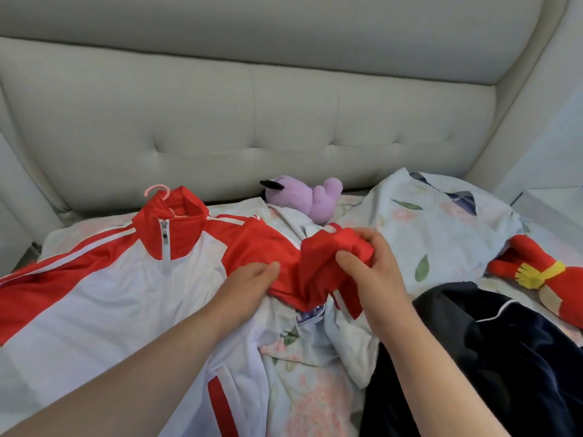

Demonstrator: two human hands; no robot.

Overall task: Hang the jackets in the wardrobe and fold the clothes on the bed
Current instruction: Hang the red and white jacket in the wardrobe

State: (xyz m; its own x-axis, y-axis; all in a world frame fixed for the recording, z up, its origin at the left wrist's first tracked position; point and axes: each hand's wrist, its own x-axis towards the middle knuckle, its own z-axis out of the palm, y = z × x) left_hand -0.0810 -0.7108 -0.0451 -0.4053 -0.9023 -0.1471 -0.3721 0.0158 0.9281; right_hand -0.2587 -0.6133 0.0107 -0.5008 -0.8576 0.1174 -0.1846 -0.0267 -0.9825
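The right hand (369, 266) grips the bunched red sleeve of the red-and-white jacket (126, 294). The left hand (249, 285), just beside it, seems to pinch the same sleeve. The jacket lies flat toward the left edge of the bed (315, 405) on a pink hanger (157, 190), its collar near the headboard (252, 121).

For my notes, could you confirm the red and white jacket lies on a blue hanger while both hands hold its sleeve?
Not quite: the head view shows a pink hanger, not blue. The red and white jacket is on it, left hand and right hand holding its sleeve.
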